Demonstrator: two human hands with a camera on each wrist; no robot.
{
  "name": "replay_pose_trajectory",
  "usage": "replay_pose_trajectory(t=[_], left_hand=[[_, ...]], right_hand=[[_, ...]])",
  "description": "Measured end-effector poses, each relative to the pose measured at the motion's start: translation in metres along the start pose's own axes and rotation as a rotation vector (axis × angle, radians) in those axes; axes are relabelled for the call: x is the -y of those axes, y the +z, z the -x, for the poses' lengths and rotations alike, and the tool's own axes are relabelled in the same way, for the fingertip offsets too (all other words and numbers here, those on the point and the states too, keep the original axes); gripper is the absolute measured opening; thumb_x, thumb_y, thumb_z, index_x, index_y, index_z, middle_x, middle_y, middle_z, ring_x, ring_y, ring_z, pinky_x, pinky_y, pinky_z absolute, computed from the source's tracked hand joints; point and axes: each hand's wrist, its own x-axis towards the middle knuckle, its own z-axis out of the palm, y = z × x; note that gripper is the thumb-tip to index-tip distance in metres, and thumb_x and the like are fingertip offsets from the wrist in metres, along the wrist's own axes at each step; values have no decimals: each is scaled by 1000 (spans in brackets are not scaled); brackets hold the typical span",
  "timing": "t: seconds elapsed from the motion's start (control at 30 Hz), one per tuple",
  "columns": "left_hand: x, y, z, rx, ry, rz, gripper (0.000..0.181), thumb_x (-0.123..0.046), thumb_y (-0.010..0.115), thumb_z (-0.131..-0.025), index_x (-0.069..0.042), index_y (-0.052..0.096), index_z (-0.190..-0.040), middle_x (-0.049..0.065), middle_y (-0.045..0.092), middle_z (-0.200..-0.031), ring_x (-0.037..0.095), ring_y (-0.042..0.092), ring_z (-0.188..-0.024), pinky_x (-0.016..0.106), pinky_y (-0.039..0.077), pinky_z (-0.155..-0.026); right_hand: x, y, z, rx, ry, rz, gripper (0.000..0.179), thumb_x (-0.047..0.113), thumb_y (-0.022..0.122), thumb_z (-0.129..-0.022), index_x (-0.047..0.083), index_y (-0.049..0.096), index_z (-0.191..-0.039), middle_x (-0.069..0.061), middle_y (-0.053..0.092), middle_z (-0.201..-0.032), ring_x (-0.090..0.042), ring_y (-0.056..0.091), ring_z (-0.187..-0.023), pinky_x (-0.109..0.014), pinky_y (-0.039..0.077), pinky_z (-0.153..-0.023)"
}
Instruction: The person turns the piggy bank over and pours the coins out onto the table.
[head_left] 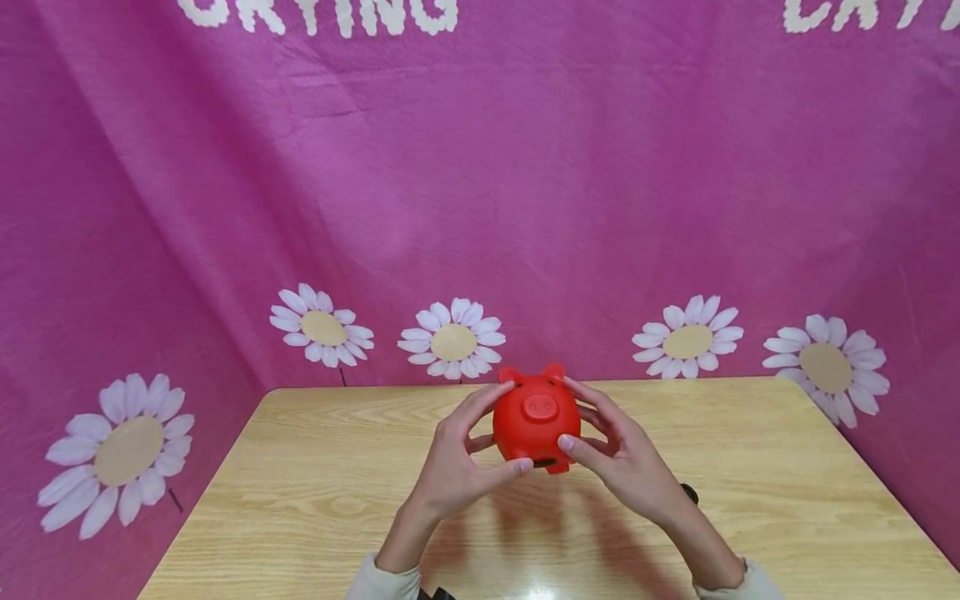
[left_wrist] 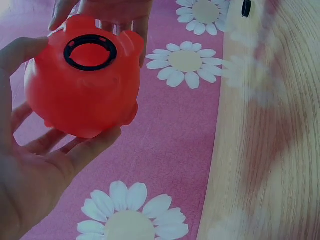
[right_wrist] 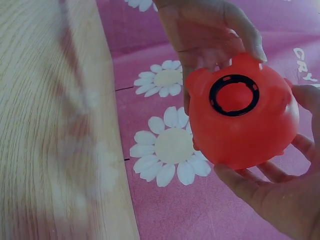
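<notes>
A red piggy bank [head_left: 536, 429] is held up above the table, its snout and ears facing the head camera. My left hand [head_left: 459, 468] grips it on the left side, thumb low near the base and fingers spread around the body. From the right, my right hand [head_left: 628, 465] holds it the same way, with the thumb on the lower front. In both wrist views the underside shows a round hole rimmed by a black ring [left_wrist: 90, 67], with red plastic visible through it. Stubby feet stick out around the ring.
The light wooden table [head_left: 337, 500] lies below the hands. A small black round piece [head_left: 690, 493] rests on it beside the right wrist, partly hidden by the arm. Behind and at the sides hangs a purple cloth [head_left: 480, 183] with white daisies and lettering.
</notes>
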Motion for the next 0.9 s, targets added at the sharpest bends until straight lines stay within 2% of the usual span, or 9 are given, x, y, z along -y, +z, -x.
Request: replay_pose_trajectory(t=[0.03, 0.17, 0.33, 0.5, 0.7, 0.9], left_hand=[[0, 0, 0, 2, 9, -14, 78, -17, 90, -86, -30, 56, -155, -1, 57, -156, 28, 56, -143, 40, 67, -94], [-1, 0, 1, 13, 38, -40, 79, -13, 91, -83, -29, 58, -153, -2, 54, -159, 25, 52, -147, 43, 64, -99], [0, 0, 1, 42, 71, -9, 80, -5, 90, -81, -23, 58, -152, 2, 50, -162, 27, 51, -148, 42, 61, -104], [0, 0, 1, 54, 74, -3, 76, -10, 87, -85, -22, 56, -153, 3, 49, -162, 30, 49, -148, 44, 60, -107], [0, 2, -1, 35, 33, 43, 63, -12, 78, -95, -21, 53, -153, 5, 48, -162, 32, 47, -150, 44, 60, -107], [1, 4, 0, -12, -56, 128, 72, -14, 79, -95, -19, 41, -157, 5, 48, -162, 31, 45, -154, 43, 57, -112]], right_hand=[[0, 0, 0, 4, -8, 15, 70, 7, 74, -101, 21, 45, -163, -12, 44, -166, -3, 59, -136, -27, 62, -100], [-2, 0, -1, 29, -48, 55, 80, 6, 80, -96, 25, 44, -164, -7, 46, -162, -10, 58, -138, -35, 63, -102], [-4, 2, 0, 24, -100, 74, 84, 4, 84, -91, 22, 44, -163, -7, 48, -160, -2, 56, -138, -44, 63, -102], [-5, 5, 0, -16, -122, 95, 81, 4, 87, -89, 20, 50, -160, -8, 50, -159, -2, 56, -137, -45, 65, -96], [-5, 7, 0, -41, -122, 122, 80, 6, 88, -88, 21, 53, -158, -7, 52, -158, -2, 56, -136, -44, 66, -93], [-4, 9, 1, -56, -149, 148, 79, 5, 89, -87, 20, 55, -156, -7, 53, -157, -3, 56, -136, -42, 66, -91]])
